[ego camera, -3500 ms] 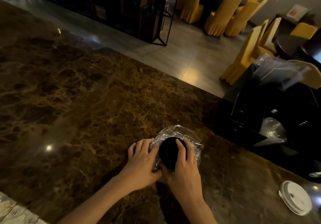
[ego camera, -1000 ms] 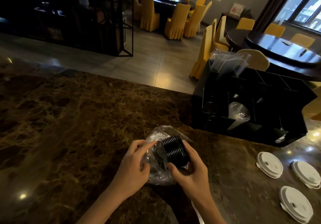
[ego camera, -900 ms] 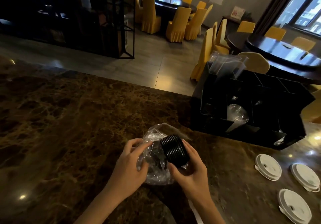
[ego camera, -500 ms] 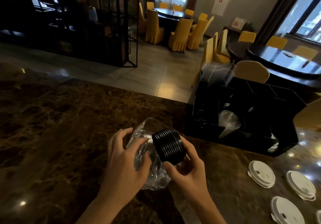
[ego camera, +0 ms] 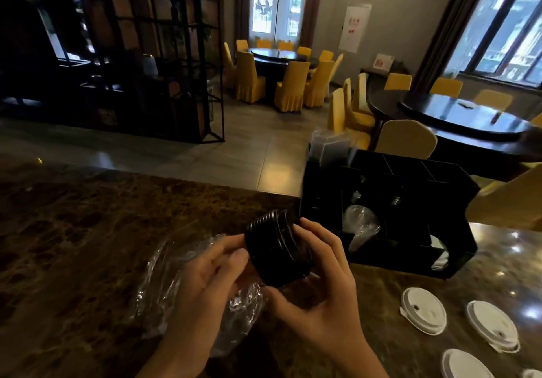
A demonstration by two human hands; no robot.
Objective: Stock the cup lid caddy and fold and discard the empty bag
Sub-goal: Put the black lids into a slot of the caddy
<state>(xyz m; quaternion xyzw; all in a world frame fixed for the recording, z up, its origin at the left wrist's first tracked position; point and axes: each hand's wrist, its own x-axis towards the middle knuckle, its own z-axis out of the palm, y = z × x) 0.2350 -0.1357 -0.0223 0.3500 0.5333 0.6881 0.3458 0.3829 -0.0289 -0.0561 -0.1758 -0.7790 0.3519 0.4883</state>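
The marble counter [ego camera: 88, 245] lies bare across the left half of the frame, giving wide passage there. At right centre the black caddy [ego camera: 410, 231] blocks the way, with a clear cup [ego camera: 360, 226] in one compartment and what seem to be clear sleeves [ego camera: 328, 148] rising from its upper-left corner. White lids [ego camera: 423, 310] dot the lower right; gaps run between them.

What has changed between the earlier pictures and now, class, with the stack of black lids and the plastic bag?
The stack of black lids has come up and out of the clear plastic bag, carried by the right hand. The left hand keeps its grip on the bag. The black caddy and white lids lie as before.
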